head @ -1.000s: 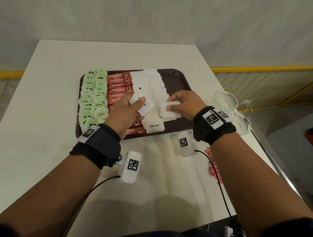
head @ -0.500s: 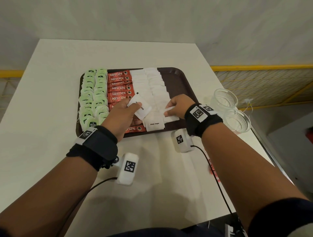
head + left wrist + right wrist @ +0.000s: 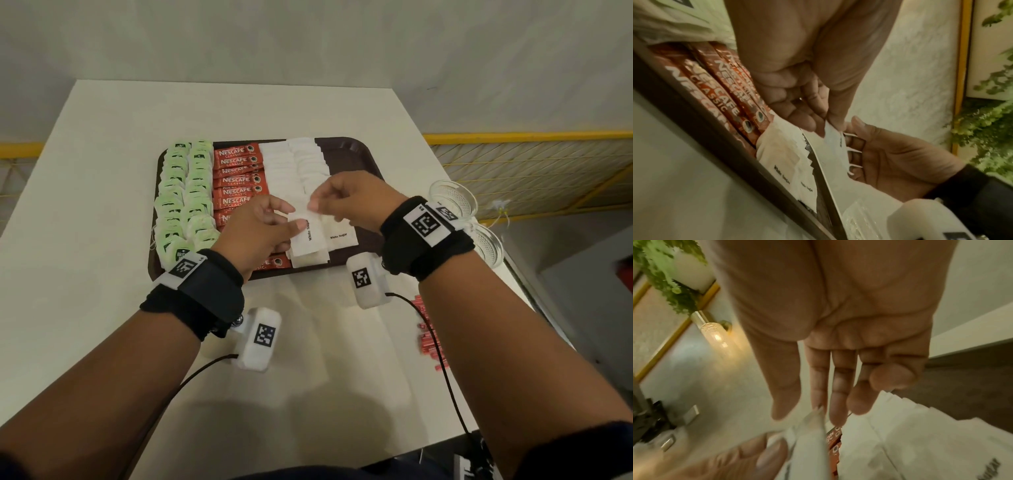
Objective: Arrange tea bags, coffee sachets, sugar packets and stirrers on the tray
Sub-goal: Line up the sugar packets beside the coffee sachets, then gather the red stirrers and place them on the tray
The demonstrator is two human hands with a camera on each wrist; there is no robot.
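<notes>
Head view: a sugar packet (image 3: 306, 230) was held between both hands above the near end of the tray (image 3: 356, 154).
Left hand (image 3: 255, 236): thumb and fingers curled on the packet's near part, likely steadying a small stack.
Right hand (image 3: 349, 200): thumb and forefinger pinched its far end, seemingly to draw one off.
Under the fingers: white sugar rows (image 3: 298, 164), where it probably belongs.
Left of the fingers: coffee sachets (image 3: 236, 180), then tea bags (image 3: 181, 198).
Behind the right wrist: red stirrers (image 3: 426, 337) on the table (image 3: 102, 171), not yet placed.
</notes>
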